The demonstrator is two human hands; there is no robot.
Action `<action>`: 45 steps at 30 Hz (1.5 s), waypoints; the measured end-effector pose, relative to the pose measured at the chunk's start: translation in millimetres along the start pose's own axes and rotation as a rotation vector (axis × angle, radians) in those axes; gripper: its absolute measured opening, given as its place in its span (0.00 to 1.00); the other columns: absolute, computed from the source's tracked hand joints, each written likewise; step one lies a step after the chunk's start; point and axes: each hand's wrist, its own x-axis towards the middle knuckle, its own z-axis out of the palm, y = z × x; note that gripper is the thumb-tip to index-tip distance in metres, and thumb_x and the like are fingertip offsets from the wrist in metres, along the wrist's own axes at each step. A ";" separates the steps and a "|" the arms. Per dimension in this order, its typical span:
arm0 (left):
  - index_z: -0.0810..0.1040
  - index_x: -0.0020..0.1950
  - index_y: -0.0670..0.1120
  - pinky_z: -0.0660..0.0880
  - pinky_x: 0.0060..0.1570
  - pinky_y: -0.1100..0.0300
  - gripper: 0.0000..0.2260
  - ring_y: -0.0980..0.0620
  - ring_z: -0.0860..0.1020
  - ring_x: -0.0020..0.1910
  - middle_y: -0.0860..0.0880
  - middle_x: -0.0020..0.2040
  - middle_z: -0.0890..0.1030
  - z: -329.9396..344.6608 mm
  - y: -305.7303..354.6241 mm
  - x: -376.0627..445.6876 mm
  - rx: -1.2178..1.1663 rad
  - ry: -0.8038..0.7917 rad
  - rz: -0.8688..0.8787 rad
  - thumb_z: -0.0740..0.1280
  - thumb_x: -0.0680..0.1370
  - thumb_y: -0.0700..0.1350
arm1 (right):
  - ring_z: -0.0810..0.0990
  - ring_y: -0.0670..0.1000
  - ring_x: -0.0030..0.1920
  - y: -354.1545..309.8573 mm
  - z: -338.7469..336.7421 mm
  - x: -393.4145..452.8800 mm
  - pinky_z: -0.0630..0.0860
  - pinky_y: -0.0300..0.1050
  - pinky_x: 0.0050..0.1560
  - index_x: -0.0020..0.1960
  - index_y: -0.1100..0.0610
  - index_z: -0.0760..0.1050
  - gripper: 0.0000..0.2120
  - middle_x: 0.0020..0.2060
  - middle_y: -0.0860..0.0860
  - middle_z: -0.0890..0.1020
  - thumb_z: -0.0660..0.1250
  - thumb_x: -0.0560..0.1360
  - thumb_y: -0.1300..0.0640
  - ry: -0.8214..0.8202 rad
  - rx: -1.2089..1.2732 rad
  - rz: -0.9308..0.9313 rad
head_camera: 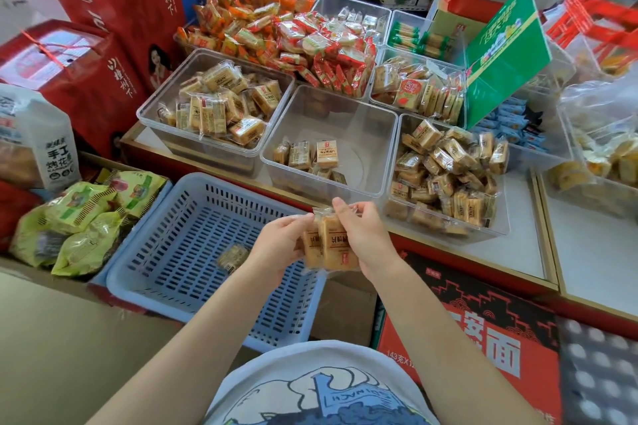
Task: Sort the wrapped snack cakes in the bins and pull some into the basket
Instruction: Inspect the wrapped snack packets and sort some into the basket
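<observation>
My left hand (pixel 281 245) and my right hand (pixel 366 236) together hold a few wrapped snack cakes (pixel 329 247) upright above the right rim of the blue slotted basket (pixel 165 245). One wrapped cake (pixel 232 258) lies on the basket floor. Just beyond my hands stands a clear bin (pixel 366 121) with only a few cakes (pixel 310 153) along its near side. The clear bin at the left (pixel 179 72) is about half full of the same cakes, and the clear bin at the right (pixel 500 228) is heaped with them.
Orange and red wrapped snacks (pixel 276 17) pile up behind the bins. Red gift boxes (pixel 103 28) stand at the left, green snack bags (pixel 79 224) beside the basket. A green carton (pixel 504 55) leans at the right. A red and black box (pixel 483 338) sits below the counter edge.
</observation>
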 end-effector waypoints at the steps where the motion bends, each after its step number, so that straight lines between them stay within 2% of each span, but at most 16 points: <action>1: 0.81 0.58 0.46 0.82 0.54 0.53 0.11 0.48 0.86 0.50 0.46 0.49 0.88 2.4 3.0 -2.4 -0.025 -0.033 -0.035 0.65 0.84 0.52 | 0.80 0.55 0.54 1.2 0.5 0.6 0.79 0.56 0.55 0.59 0.56 0.69 0.19 0.53 0.57 0.80 0.64 0.81 0.41 0.026 0.015 0.009; 5: 0.75 0.64 0.52 0.82 0.54 0.49 0.13 0.50 0.85 0.53 0.49 0.54 0.86 3.4 2.0 -11.5 0.069 -0.254 0.001 0.70 0.80 0.52 | 0.81 0.55 0.52 2.0 1.5 -0.4 0.81 0.58 0.57 0.56 0.56 0.72 0.17 0.51 0.56 0.81 0.64 0.81 0.42 0.066 0.022 0.017; 7: 0.73 0.68 0.50 0.83 0.49 0.52 0.21 0.49 0.85 0.54 0.47 0.58 0.85 -0.1 -2.0 -11.8 0.077 -0.234 0.028 0.75 0.77 0.48 | 0.82 0.55 0.52 0.9 1.5 -2.5 0.82 0.60 0.56 0.57 0.56 0.72 0.16 0.51 0.56 0.81 0.65 0.81 0.43 0.033 0.044 0.028; 10: 0.74 0.67 0.49 0.84 0.50 0.48 0.21 0.47 0.86 0.53 0.46 0.57 0.85 -6.0 -2.1 -9.6 0.038 -0.166 0.065 0.76 0.76 0.47 | 0.83 0.58 0.54 1.1 -2.2 -1.7 0.82 0.62 0.56 0.56 0.57 0.74 0.12 0.52 0.58 0.83 0.67 0.81 0.48 -0.053 0.189 0.045; 12: 0.75 0.67 0.49 0.83 0.53 0.45 0.21 0.45 0.86 0.53 0.45 0.57 0.86 -10.9 -1.1 -8.3 0.023 -0.146 0.074 0.76 0.75 0.46 | 0.81 0.56 0.54 0.9 -8.2 -0.7 0.81 0.57 0.58 0.54 0.59 0.75 0.07 0.50 0.58 0.82 0.66 0.82 0.55 -0.083 0.203 0.004; 14: 0.75 0.66 0.49 0.84 0.50 0.47 0.21 0.44 0.86 0.52 0.44 0.55 0.86 -14.2 -1.0 -8.0 0.006 -0.150 0.090 0.77 0.75 0.45 | 0.79 0.55 0.52 1.4 -13.1 0.9 0.79 0.56 0.59 0.51 0.59 0.77 0.04 0.47 0.56 0.81 0.66 0.82 0.59 -0.082 0.149 -0.065; 19: 0.75 0.64 0.51 0.84 0.51 0.49 0.20 0.47 0.86 0.52 0.47 0.54 0.86 -14.9 0.5 -10.9 0.033 -0.164 0.095 0.77 0.75 0.44 | 0.80 0.50 0.44 -1.9 -14.4 -2.2 0.81 0.48 0.49 0.45 0.57 0.79 0.04 0.41 0.52 0.82 0.71 0.78 0.63 -0.016 0.111 -0.194; 22: 0.74 0.65 0.52 0.83 0.55 0.46 0.23 0.47 0.86 0.54 0.47 0.56 0.86 -19.2 3.4 -13.5 0.043 -0.161 0.100 0.78 0.73 0.50 | 0.82 0.49 0.41 -7.8 -12.5 -4.0 0.80 0.42 0.41 0.44 0.58 0.82 0.03 0.40 0.53 0.84 0.74 0.76 0.63 -0.014 0.138 -0.203; 25: 0.74 0.66 0.53 0.83 0.51 0.49 0.29 0.48 0.85 0.55 0.47 0.57 0.85 -21.8 10.4 -16.7 0.043 -0.144 0.135 0.77 0.69 0.57 | 0.83 0.48 0.38 -16.1 -10.5 -6.5 0.80 0.40 0.38 0.44 0.59 0.84 0.02 0.38 0.53 0.85 0.75 0.74 0.64 -0.077 0.166 -0.214; 28: 0.73 0.66 0.52 0.82 0.48 0.52 0.31 0.46 0.85 0.55 0.45 0.57 0.84 -24.3 16.9 -15.8 0.061 -0.151 0.167 0.78 0.66 0.55 | 0.82 0.52 0.40 -21.5 -8.9 -6.9 0.81 0.46 0.42 0.43 0.58 0.84 0.03 0.36 0.53 0.85 0.75 0.74 0.64 -0.145 0.212 -0.231; 31: 0.74 0.66 0.50 0.82 0.48 0.53 0.32 0.47 0.85 0.53 0.45 0.56 0.85 -27.7 21.1 -14.8 0.086 -0.190 0.164 0.79 0.64 0.53 | 0.81 0.50 0.39 -20.5 -9.2 -5.8 0.79 0.44 0.40 0.43 0.57 0.84 0.03 0.36 0.52 0.85 0.74 0.75 0.63 -0.149 0.205 -0.250; 34: 0.75 0.65 0.50 0.83 0.49 0.52 0.31 0.48 0.86 0.52 0.45 0.55 0.86 -27.5 19.5 -14.0 0.106 -0.164 0.166 0.79 0.65 0.53 | 0.81 0.49 0.40 -16.7 -9.7 -3.6 0.79 0.44 0.42 0.51 0.56 0.82 0.02 0.40 0.53 0.84 0.71 0.79 0.60 -0.108 0.150 -0.258; 37: 0.76 0.66 0.46 0.84 0.45 0.50 0.27 0.45 0.86 0.52 0.42 0.58 0.85 -26.1 16.7 -6.4 -0.043 -0.017 0.115 0.76 0.72 0.55 | 0.81 0.48 0.40 -16.7 -11.8 -0.1 0.79 0.48 0.44 0.57 0.55 0.76 0.07 0.45 0.53 0.83 0.69 0.81 0.55 -0.148 0.070 -0.218; 40: 0.76 0.66 0.43 0.83 0.38 0.53 0.20 0.45 0.87 0.49 0.41 0.56 0.86 -27.0 17.2 0.2 -0.213 0.131 0.085 0.70 0.80 0.53 | 0.80 0.46 0.37 -12.9 -13.9 1.3 0.75 0.42 0.35 0.57 0.56 0.77 0.14 0.41 0.50 0.82 0.68 0.80 0.45 -0.247 -0.128 -0.126; 43: 0.78 0.64 0.43 0.84 0.40 0.53 0.17 0.45 0.87 0.49 0.42 0.52 0.87 -22.9 16.5 -0.3 -0.212 0.140 0.112 0.65 0.83 0.53 | 0.80 0.47 0.35 -4.8 -9.4 -0.7 0.73 0.40 0.33 0.55 0.58 0.79 0.20 0.38 0.49 0.84 0.69 0.78 0.40 -0.351 -0.196 -0.045; 45: 0.77 0.66 0.42 0.84 0.43 0.51 0.19 0.44 0.87 0.51 0.41 0.54 0.86 -20.2 14.0 -0.3 -0.203 0.125 0.112 0.65 0.83 0.54 | 0.80 0.48 0.35 -2.4 -6.5 -0.9 0.74 0.41 0.33 0.55 0.59 0.80 0.17 0.38 0.50 0.84 0.69 0.79 0.45 -0.357 -0.095 -0.031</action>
